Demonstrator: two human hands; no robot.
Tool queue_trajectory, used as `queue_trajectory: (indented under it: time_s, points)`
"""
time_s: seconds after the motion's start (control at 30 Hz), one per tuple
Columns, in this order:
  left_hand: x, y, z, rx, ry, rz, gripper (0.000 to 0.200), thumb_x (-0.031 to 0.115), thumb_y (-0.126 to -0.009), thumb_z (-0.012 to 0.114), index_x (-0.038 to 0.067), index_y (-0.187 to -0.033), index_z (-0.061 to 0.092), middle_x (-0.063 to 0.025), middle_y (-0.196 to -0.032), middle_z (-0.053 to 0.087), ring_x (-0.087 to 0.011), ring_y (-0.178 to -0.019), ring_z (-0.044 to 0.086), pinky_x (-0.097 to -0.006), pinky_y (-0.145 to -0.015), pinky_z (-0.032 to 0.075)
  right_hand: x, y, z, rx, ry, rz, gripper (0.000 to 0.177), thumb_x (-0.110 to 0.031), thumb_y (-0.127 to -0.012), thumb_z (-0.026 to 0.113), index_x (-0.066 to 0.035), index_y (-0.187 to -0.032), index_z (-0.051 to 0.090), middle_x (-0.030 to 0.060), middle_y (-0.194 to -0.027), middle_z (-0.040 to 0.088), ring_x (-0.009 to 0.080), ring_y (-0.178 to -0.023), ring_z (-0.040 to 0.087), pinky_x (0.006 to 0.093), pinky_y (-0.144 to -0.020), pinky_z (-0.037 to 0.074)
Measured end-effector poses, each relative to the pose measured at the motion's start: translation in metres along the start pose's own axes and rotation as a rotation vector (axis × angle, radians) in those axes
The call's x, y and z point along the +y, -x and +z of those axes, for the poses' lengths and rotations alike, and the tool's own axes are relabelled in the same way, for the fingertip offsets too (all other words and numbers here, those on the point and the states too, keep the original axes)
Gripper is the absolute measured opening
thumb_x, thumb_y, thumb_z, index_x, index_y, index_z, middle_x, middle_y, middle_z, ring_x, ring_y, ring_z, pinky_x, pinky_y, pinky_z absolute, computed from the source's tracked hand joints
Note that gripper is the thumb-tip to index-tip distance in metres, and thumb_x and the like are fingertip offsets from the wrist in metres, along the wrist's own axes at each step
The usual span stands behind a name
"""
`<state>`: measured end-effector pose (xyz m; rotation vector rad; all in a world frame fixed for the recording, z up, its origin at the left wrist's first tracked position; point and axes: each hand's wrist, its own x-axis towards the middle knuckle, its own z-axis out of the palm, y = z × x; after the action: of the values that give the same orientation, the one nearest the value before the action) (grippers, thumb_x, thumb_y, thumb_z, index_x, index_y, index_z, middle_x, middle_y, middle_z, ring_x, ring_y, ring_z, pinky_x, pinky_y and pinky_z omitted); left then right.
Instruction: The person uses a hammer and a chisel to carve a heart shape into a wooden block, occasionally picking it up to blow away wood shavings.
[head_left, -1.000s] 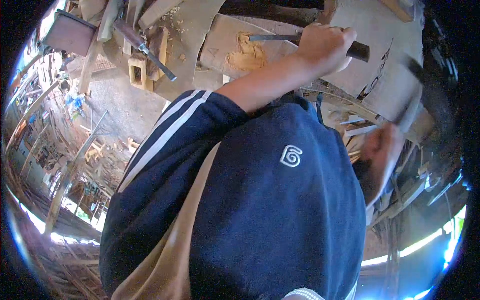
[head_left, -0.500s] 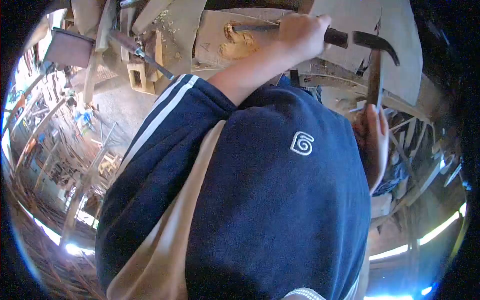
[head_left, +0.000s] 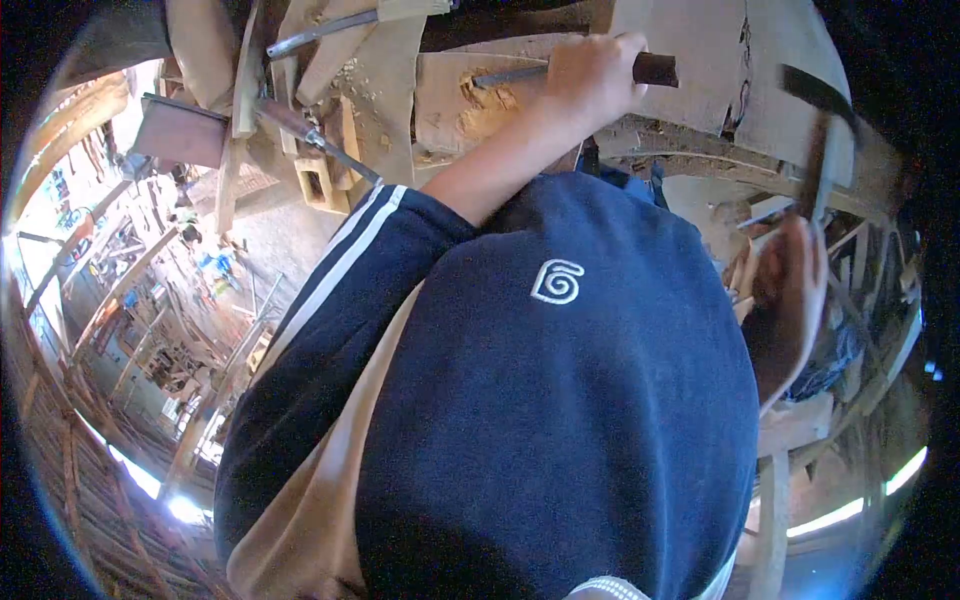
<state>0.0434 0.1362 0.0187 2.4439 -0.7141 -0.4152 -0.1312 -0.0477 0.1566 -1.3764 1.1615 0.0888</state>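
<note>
My left hand (head_left: 595, 75) is wrapped round a chisel (head_left: 655, 70). The butt of its dark handle sticks out to the right of the fist, and its metal blade points left. The blade tip meets a rough, pale carved hollow (head_left: 487, 108) in a wooden board (head_left: 440, 100). On the right, my right hand (head_left: 797, 255) grips a hammer (head_left: 816, 165), somewhat blurred. The dark hammer head is up and to the right, apart from the chisel's handle.
Another chisel with a wooden handle (head_left: 290, 118) lies at the left, near a small block with a square hole (head_left: 315, 183). Above them is a long metal tool (head_left: 325, 34). Wood shavings (head_left: 365, 92) are scattered nearby. A reddish-brown box-like object (head_left: 180, 132) stands further left.
My right hand and the hammer have moved right, widening the gap between hammer head and chisel handle. My left hand still holds the chisel at the hollow. The view has shifted slightly.
</note>
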Motion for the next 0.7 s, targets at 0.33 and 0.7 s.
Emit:
queue_trajectory:
  time_s: [0.33, 0.7]
  points:
    - [-0.003, 0.007, 0.009, 0.044, -0.036, 0.076, 0.029, 0.029, -0.068, 0.077, 0.012, -0.087, 0.062, -0.0128, -0.074, 0.067, -0.0317, -0.073, 0.068, -0.0456, -0.067, 0.051, 0.025, 0.016, 0.030, -0.005, -0.112, 0.223, 0.015, -0.024, -0.095, 0.058, -0.010, -0.101, 0.056, -0.0044, -0.063, 0.046, 0.0062, -0.051, 0.041, 0.0221, -0.047, 0.033]
    - [-0.001, 0.014, 0.013, 0.088, -0.095, 0.047, 0.024, 0.030, -0.069, 0.073, 0.014, -0.086, 0.064, -0.0119, -0.075, 0.068, -0.0319, -0.073, 0.068, -0.0451, -0.067, 0.052, 0.050, 0.015, 0.042, -0.263, -0.061, 0.230, 0.018, -0.027, -0.093, 0.060, -0.013, -0.087, 0.050, -0.0041, -0.060, 0.042, 0.0045, -0.048, 0.037, 0.0199, -0.042, 0.028]
